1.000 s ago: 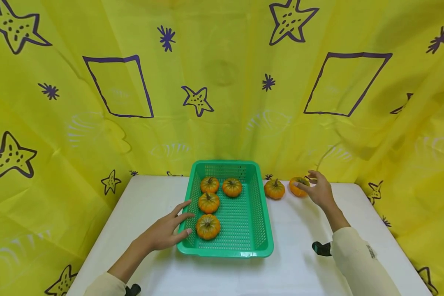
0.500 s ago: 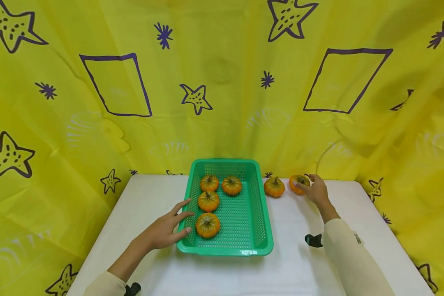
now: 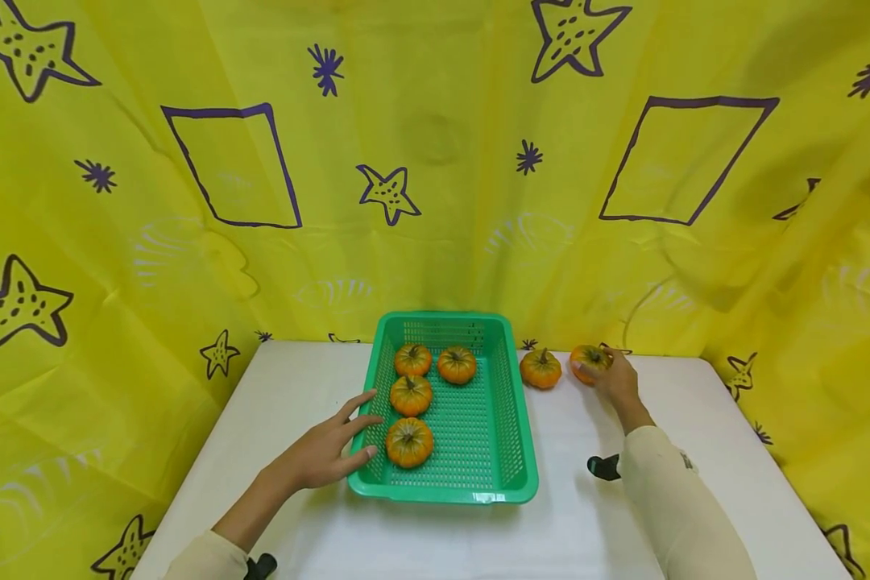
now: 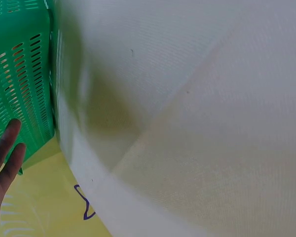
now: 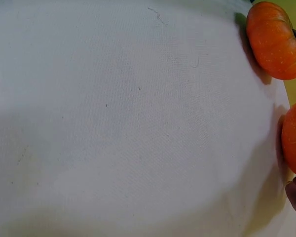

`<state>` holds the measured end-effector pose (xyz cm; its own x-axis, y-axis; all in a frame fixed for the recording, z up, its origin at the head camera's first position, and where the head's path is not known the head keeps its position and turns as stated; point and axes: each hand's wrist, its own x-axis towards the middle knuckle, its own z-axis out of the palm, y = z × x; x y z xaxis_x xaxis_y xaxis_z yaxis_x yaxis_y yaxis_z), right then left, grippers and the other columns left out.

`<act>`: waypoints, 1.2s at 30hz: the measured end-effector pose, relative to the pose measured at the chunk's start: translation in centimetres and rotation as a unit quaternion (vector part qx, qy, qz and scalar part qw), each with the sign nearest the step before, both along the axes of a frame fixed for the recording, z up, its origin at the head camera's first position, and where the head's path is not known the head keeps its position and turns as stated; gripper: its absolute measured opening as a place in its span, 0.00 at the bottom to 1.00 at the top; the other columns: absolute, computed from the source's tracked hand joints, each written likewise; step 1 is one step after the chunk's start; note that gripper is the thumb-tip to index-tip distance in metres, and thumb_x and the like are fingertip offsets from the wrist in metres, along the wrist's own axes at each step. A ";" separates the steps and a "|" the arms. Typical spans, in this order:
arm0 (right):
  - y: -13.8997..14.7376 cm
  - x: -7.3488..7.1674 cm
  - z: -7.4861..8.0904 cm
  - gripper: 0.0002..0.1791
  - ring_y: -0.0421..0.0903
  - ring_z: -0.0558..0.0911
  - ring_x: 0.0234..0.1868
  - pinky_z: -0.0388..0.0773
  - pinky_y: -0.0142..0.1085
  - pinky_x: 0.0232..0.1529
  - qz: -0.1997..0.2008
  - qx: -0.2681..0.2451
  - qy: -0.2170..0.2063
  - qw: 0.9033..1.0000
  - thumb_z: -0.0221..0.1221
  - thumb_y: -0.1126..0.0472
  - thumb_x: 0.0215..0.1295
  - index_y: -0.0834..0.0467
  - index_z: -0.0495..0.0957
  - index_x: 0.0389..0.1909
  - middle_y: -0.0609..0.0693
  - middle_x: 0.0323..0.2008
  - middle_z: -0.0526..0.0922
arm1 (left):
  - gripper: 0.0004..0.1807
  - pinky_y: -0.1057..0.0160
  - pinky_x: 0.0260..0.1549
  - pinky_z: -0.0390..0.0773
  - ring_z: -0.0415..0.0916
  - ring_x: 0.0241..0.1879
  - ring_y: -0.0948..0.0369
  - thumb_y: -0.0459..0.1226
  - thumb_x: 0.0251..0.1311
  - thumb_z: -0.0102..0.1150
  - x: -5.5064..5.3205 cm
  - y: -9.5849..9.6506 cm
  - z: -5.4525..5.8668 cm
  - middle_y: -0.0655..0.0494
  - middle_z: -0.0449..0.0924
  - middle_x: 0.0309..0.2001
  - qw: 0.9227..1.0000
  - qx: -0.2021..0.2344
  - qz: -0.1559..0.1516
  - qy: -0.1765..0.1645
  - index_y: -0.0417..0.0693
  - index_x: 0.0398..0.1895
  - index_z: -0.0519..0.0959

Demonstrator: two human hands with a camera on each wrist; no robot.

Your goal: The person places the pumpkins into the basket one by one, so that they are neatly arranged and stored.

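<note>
A green plastic basket (image 3: pixel 528 451) stands on the white table, holding several small orange pumpkins, one of them the front pumpkin (image 3: pixel 409 442). Beside its left wall is my left hand (image 3: pixel 322 453), fingers spread and extended at the rim; in the left wrist view its fingertips (image 4: pixel 12 129) appear against the slotted side. My right hand (image 3: pixel 619 382) has its thumb and fingers around the far-right pumpkin (image 3: pixel 587 360), which is on the table; the hand covers part of it. Another pumpkin (image 3: pixel 540 369) sits between that one and the basket.
Yellow curtain (image 3: pixel 449 242) with drawn stars rises right behind the table's back edge and along both sides. The white tabletop (image 3: pixel 565 499) extends in front of the basket and to its left and right.
My right hand has come down and inward onto the far-right pumpkin, its fingers closing around it. The forearm swung left. The left hand and the basket stay where they were.
</note>
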<state>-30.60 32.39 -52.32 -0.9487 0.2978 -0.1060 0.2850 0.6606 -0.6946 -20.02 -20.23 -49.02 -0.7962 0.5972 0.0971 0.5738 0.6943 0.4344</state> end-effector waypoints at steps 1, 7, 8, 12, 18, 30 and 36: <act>0.1 0.1 0.0 0.43 0.72 0.59 0.72 0.56 0.59 0.73 0.002 -0.001 -0.001 1.000 0.62 0.51 0.68 0.71 0.54 0.74 0.76 0.70 0.60 | 0.28 0.43 0.48 0.80 0.79 0.58 0.45 0.56 0.73 0.50 0.0 0.0 0.0 0.54 0.48 0.81 1.000 -0.001 0.000 0.000 0.54 0.69 0.71; 0.6 0.4 0.2 0.44 0.72 0.59 0.72 0.56 0.61 0.72 0.025 0.007 -0.005 1.000 0.62 0.49 0.68 0.71 0.55 0.73 0.75 0.71 0.60 | 0.28 0.43 0.48 0.81 0.79 0.58 0.45 0.56 0.72 0.49 -0.1 0.0 -0.2 0.55 0.47 0.81 1.000 -0.004 0.001 0.000 0.54 0.70 0.71; 0.6 0.4 0.2 0.44 0.73 0.58 0.72 0.56 0.61 0.72 0.028 0.007 -0.006 1.000 0.62 0.48 0.68 0.71 0.55 0.73 0.76 0.71 0.59 | 0.28 0.43 0.48 0.81 0.79 0.58 0.45 0.56 0.72 0.49 -0.1 0.0 -0.1 0.55 0.47 0.81 1.000 -0.004 0.001 0.000 0.54 0.69 0.71; 0.8 0.4 0.3 0.46 0.73 0.58 0.72 0.56 0.62 0.72 0.040 0.006 -0.011 0.999 0.62 0.47 0.68 0.71 0.55 0.73 0.76 0.71 0.58 | 0.28 0.43 0.48 0.81 0.79 0.58 0.45 0.56 0.72 0.50 -0.1 0.0 0.0 0.55 0.47 0.81 1.000 -0.004 0.001 0.002 0.55 0.69 0.71; 1.3 0.5 0.1 0.47 0.73 0.61 0.70 0.59 0.62 0.70 0.054 -0.001 -0.014 0.998 0.62 0.44 0.67 0.72 0.56 0.72 0.78 0.69 0.60 | 0.29 0.43 0.48 0.81 0.79 0.58 0.45 0.56 0.72 0.50 0.0 0.1 0.1 0.54 0.48 0.80 1.000 -0.002 -0.001 0.002 0.54 0.69 0.71; 1.5 0.8 1.5 0.47 0.75 0.59 0.71 0.60 0.65 0.68 0.095 -0.015 0.015 0.995 0.61 0.42 0.68 0.68 0.55 0.75 0.77 0.71 0.57 | 0.28 0.43 0.48 0.81 0.79 0.58 0.45 0.56 0.72 0.50 0.0 0.1 0.1 0.54 0.48 0.80 1.000 -0.001 -0.001 0.002 0.54 0.69 0.71; 0.5 1.0 3.5 0.44 0.74 0.63 0.68 0.68 0.64 0.63 0.139 -0.033 0.043 0.989 0.61 0.45 0.69 0.67 0.57 0.75 0.76 0.71 0.59 | 0.28 0.43 0.48 0.81 0.79 0.58 0.45 0.54 0.72 0.51 0.1 0.1 0.2 0.52 0.49 0.80 1.000 -0.001 -0.003 0.003 0.54 0.69 0.72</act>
